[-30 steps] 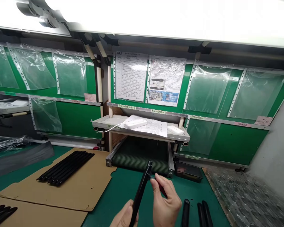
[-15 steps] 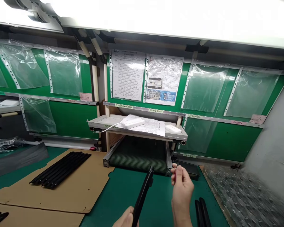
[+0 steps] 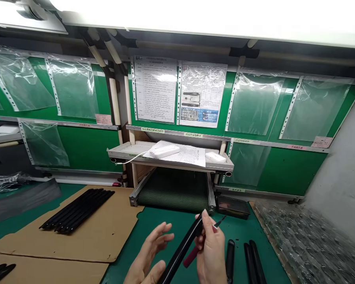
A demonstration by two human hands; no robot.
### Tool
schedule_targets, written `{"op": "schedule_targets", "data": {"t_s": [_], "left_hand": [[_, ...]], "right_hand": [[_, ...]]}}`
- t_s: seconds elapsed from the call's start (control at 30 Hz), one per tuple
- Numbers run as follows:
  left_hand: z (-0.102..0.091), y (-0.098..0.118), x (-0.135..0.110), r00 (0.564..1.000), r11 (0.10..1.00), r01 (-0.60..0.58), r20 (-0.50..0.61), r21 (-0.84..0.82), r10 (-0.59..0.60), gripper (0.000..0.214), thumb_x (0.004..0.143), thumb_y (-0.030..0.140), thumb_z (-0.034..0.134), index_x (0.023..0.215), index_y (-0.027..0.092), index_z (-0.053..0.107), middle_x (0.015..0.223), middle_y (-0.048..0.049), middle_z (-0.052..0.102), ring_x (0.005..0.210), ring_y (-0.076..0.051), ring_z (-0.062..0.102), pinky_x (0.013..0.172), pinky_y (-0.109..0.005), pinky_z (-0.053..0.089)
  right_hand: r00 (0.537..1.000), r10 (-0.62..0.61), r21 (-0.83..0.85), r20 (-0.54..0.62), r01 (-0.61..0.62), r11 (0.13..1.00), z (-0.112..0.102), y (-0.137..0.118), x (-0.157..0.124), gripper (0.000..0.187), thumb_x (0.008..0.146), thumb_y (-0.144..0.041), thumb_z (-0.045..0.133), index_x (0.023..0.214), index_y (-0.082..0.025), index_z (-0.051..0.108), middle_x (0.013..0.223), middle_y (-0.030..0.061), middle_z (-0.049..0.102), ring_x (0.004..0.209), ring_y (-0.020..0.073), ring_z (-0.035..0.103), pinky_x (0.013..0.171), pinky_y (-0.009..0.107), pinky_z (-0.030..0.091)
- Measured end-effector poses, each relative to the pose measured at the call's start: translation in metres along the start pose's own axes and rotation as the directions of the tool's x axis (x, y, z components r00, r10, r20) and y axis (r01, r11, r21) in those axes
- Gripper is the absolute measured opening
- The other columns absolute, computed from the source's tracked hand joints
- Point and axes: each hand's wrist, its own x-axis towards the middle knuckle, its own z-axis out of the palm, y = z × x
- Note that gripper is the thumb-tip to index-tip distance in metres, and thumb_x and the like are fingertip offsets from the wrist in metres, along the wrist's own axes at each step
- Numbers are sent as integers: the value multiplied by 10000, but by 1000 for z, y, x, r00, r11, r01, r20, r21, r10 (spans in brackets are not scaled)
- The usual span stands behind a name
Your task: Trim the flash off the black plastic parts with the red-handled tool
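Note:
My right hand (image 3: 211, 252) is closed on the upper end of a long black plastic strip (image 3: 182, 252) and also holds a small red-handled blade tool (image 3: 195, 252), whose metal tip sticks out to the right. The strip slants down to the bottom edge of the view. My left hand (image 3: 149, 256) is beside the strip with its fingers spread, holding nothing. Three more black strips (image 3: 245, 260) lie on the green mat (image 3: 159, 228) just to the right.
A cardboard sheet (image 3: 106, 232) on the left carries a stack of black strips (image 3: 77, 209). A small conveyor (image 3: 174, 189) runs under a shelf with white devices (image 3: 164, 151) and paper. A black tray (image 3: 232, 206) and clear bagged parts (image 3: 301, 244) sit on the right.
My left hand has let go of the strip and opened. My right hand came back from the tray side and took the strip's upper end, still carrying the red-handled tool.

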Motion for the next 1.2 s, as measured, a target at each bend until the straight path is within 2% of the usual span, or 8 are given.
{"op": "schedule_targets", "data": {"t_s": [0.23,0.37,0.47,0.57,0.7,0.9,1.07,1.2], "left_hand": [[5,-22,5,994,994,-108,-23,14,108,511,708,529,756,1148,282,680,1265,-64,653,1280,-324,499,1080,-374,437],[13,-2,2,904,918,-389,-162,74,396,359,763,561,689,981,276,673,964,-50,671,983,-242,597,889,-300,502],[8,23,12,866,904,-426,-269,42,421,285,856,548,577,878,264,576,731,3,560,684,-148,509,615,-229,452],[-5,39,26,950,969,-238,-225,-66,218,317,911,554,482,905,240,522,632,25,504,548,-114,413,500,-216,359],[-16,37,34,988,991,-84,-138,-108,69,391,922,572,450,838,195,511,581,35,470,500,-81,346,474,-206,294],[-15,25,36,998,993,-17,-56,-113,11,401,919,559,465,757,192,485,524,50,425,467,-81,320,444,-219,242],[-16,20,37,1000,996,23,-18,-82,-25,424,916,564,467,719,189,471,491,60,385,448,-74,293,437,-216,229],[-17,16,38,995,991,98,36,-94,-95,430,895,584,494,722,191,480,465,69,375,417,-69,286,413,-209,213]], "right_hand": [[979,194,196,-62,-179,964,8,13,-13,369,819,-534,728,865,-173,663,581,-77,368,433,61,348,347,187,321],[965,235,17,113,-238,971,7,37,-27,536,708,-651,764,622,-171,542,468,-69,385,370,45,297,341,190,201],[922,192,-276,337,-98,956,-1,50,-39,609,669,-771,699,716,-169,630,482,-38,441,377,53,253,397,235,150],[898,50,-502,436,197,842,-11,48,-44,619,754,-789,586,1030,-254,732,747,48,585,530,138,411,517,308,274],[779,-98,-561,620,527,638,-19,41,-41,402,924,-636,477,1006,-338,734,808,48,555,676,206,495,625,344,298],[687,-83,-562,722,652,508,-21,35,-39,229,934,-502,584,939,-298,689,858,27,635,706,176,556,600,288,412],[493,-188,-404,849,837,370,-20,29,-30,34,906,-288,668,906,-259,650,820,14,646,715,175,576,583,273,462],[343,-344,-281,874,935,217,-19,31,-31,144,885,-153,676,994,-227,618,824,29,633,709,177,547,577,296,449]]}}
